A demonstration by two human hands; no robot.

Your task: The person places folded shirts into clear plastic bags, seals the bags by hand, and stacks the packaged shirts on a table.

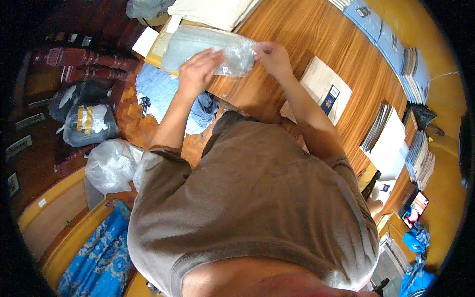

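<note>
A stack of clear plastic bags lies at the table's left end, partly over a yellow edge. Across its near side rests my left hand, fingers stretched out and flat on the plastic. My right hand pinches the right end of a clear plastic bag between thumb and fingers. Closer to my right forearm lies a folded cream garment with a dark blue tag. Behind the bags is a pile of folded cream cloth.
Folded light blue garments line the wooden table's far right edge, with more folded stacks nearer. A lit screen stands at right. On the floor at left are a blue cloth heap and filled plastic bags.
</note>
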